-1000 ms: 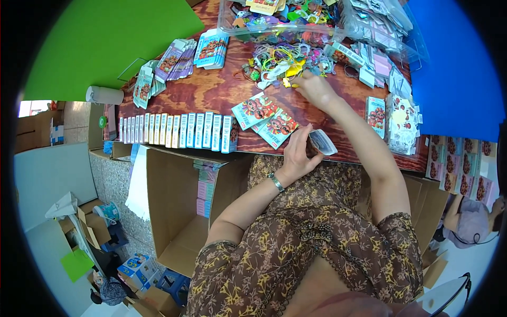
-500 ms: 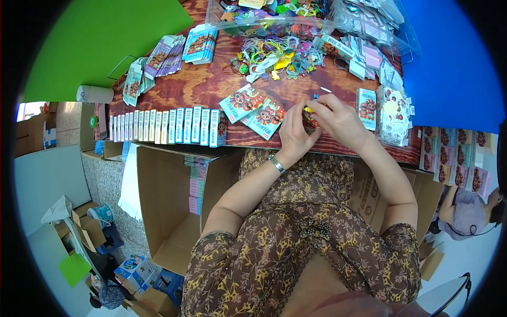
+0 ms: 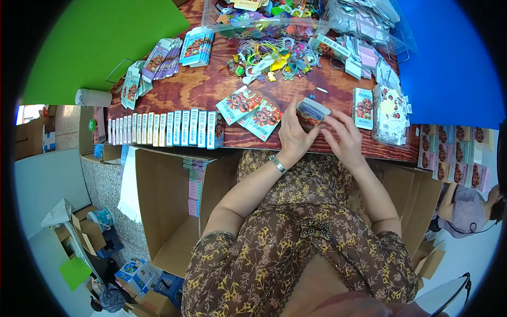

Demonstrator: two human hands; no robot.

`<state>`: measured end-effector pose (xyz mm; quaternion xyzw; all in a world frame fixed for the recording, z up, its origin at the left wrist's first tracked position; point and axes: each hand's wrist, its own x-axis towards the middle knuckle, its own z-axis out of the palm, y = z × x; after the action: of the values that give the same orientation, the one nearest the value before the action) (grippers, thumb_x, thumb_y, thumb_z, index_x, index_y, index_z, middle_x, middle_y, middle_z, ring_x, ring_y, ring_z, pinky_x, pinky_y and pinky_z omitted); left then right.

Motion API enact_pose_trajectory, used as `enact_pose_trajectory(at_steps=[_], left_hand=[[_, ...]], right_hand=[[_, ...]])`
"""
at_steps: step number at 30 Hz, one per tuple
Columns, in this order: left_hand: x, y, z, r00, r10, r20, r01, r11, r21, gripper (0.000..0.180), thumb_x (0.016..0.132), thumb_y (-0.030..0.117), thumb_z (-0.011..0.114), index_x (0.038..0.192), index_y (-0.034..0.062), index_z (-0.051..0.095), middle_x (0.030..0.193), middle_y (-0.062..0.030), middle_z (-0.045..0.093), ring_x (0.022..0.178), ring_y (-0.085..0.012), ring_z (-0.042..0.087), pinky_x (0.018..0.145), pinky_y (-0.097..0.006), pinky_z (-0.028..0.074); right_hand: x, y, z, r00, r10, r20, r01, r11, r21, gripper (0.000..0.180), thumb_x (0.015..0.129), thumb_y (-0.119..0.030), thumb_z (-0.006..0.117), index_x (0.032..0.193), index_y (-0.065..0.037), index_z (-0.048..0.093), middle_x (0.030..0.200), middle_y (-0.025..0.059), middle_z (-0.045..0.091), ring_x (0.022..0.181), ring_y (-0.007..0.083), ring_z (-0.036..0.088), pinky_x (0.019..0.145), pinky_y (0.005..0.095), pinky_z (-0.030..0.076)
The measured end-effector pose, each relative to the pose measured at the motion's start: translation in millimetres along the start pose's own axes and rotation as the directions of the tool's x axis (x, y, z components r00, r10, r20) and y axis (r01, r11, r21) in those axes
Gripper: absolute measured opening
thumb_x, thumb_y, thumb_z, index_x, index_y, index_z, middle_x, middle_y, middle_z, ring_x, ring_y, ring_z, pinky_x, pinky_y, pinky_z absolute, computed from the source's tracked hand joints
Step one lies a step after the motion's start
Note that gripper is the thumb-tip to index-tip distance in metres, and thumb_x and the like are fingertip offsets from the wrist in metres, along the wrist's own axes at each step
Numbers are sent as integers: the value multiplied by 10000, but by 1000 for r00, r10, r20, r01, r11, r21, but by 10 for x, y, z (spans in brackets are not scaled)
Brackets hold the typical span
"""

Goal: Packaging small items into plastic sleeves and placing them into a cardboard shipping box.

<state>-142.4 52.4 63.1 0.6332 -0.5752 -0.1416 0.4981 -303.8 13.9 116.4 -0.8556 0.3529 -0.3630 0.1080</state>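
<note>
My left hand [image 3: 297, 132] is wrapped round a small printed card box [image 3: 309, 120], holding it upright near the table's front edge. The box's top is open, with a pale flap up, and something greyish shows inside that I cannot make out. At its right side, my right hand [image 3: 342, 138] has its fingertips on the flap and edge. Two flat printed cartons [image 3: 262, 119] overlap to the left of my hands. Beyond the box lie a tiny blue piece [image 3: 312, 96] and a short white stick [image 3: 322, 90].
A row of filled-out boxes [image 3: 163, 128] stands along the front left edge. Colourful hair ties [image 3: 274, 58] lie in a heap before a clear bin [image 3: 264, 25]. Carton stacks [image 3: 196, 48] sit at the back left. Right of my hands are a boxed pack [image 3: 363, 108] and a clear tray of cards [image 3: 391, 116].
My right hand has moved from over the box's top to its right side. The box's open top and raised flap now show, and the yellow piece under my fingers is out of sight.
</note>
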Motion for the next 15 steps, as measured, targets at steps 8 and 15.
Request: enact_pose_trajectory(at_steps=[8, 15], left_hand=[[-25, -26, 0, 997, 75, 31, -75, 997, -14, 984, 714, 156, 881, 1506, -2, 321, 1364, -236, 524, 1213, -426, 535, 997, -474, 480], [-69, -173, -263, 954, 239, 182, -183, 942, -281, 695, 785, 117, 836, 1400, 41, 521, 1367, -210, 579, 1260, -391, 564, 1041, -466, 472]], right_hand=[[-110, 97, 215, 991, 127, -37, -117, 972, 202, 375, 851, -31, 788, 1212, -31, 684, 1175, 141, 679, 971, 203, 711, 727, 298, 613], [-89, 327, -160, 935, 289, 208, -343, 886, 313, 220, 881, -37, 749, 1099, -12, 734, 1167, 154, 714, 1019, 202, 703, 790, 299, 578]])
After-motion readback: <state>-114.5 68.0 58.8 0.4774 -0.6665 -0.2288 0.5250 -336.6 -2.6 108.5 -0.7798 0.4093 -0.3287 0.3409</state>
